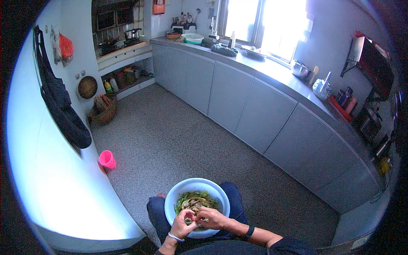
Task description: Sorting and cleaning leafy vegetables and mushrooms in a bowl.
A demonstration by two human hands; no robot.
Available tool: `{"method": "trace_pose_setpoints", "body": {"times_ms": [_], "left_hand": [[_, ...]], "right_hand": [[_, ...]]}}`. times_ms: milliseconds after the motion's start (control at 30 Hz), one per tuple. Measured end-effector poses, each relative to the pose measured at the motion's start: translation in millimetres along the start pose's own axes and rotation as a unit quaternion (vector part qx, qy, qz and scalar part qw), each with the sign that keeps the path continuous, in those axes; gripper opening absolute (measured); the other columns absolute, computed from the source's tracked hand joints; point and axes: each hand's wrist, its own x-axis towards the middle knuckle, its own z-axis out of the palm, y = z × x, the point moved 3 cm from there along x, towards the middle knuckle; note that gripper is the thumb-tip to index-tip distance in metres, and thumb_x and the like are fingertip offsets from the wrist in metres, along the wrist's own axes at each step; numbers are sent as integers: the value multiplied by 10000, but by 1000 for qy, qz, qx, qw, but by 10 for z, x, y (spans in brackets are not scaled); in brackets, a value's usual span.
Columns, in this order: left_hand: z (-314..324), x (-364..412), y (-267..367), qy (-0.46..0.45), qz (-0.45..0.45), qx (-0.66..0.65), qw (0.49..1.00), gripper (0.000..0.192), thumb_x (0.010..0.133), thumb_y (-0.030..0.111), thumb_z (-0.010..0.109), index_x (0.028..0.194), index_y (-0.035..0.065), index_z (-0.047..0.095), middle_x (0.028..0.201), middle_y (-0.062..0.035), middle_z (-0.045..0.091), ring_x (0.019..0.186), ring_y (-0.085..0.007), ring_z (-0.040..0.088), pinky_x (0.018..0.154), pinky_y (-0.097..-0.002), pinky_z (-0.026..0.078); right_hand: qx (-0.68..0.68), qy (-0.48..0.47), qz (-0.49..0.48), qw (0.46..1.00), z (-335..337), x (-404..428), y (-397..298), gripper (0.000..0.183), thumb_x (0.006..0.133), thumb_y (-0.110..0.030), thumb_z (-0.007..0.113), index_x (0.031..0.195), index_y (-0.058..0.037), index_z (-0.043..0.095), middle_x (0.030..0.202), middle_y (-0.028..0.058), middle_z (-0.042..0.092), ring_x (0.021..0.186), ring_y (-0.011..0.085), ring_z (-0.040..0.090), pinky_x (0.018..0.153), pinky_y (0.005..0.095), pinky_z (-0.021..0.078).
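Note:
A light-blue plastic basin point(171, 199) rests between my knees on my lap. In it lie leafy greens point(204, 193), with a heap of brownish and yellowish food pieces point(195, 202) on top. My left hand point(184, 224) is over the near side of the basin, thumb and forefinger curled together. Against it from the right, my right hand point(213, 218) has its fingertips bent inward. Both sets of fingertips meet around a small pale piece, mostly hidden by the fingers, so its exact kind is unclear.
Speckled grey floor point(153, 134) stretches ahead. A pink waste bin point(107, 160) stands by the left wall, a wicker basket point(104, 111) farther off. Grey cabinets point(239, 102) run along the right under a worktop point(266, 68). A gas stove point(118, 47) is at the back left.

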Motion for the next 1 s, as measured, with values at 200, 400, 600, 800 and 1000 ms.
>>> {"method": "trace_pose_setpoints", "body": {"times_ms": [200,400,600,800,1000], "left_hand": [[31,8,10,-6,6,2,1000,399,749,48,741,1116,25,588,896,-52,674,860,-153,669,849,-296,530],[37,-6,-21,7,12,-13,1000,427,744,39,746,1135,25,574,881,-47,667,857,-149,668,849,-296,530],[27,-6,24,-3,6,-16,1000,429,749,41,746,1142,23,573,885,-46,663,857,-148,664,857,-298,529],[25,-6,-19,-18,5,-18,1000,416,757,49,742,1136,18,574,907,-52,661,883,-148,658,872,-299,524],[15,-19,-5,-12,-3,-28,1000,388,776,44,744,1123,17,574,910,-47,657,887,-142,652,881,-298,524]], "right_hand": [[23,12,-32,999,10,3,-40,126,844,-46,691,955,-52,631,920,116,591,876,313,638,734,403,520],[-8,-1,-4,1000,13,-8,-25,109,844,-49,682,933,-51,619,914,113,587,870,310,636,730,402,519],[-5,-2,-12,1000,19,-11,-8,118,832,-49,690,925,-52,617,915,112,587,878,317,636,734,408,517],[12,-16,0,1000,63,-34,42,113,839,-53,693,918,-53,612,923,106,597,894,311,640,745,405,521],[27,10,-1,1000,35,-19,-27,129,836,-48,706,923,-45,611,929,106,601,896,299,643,748,395,521]]}}
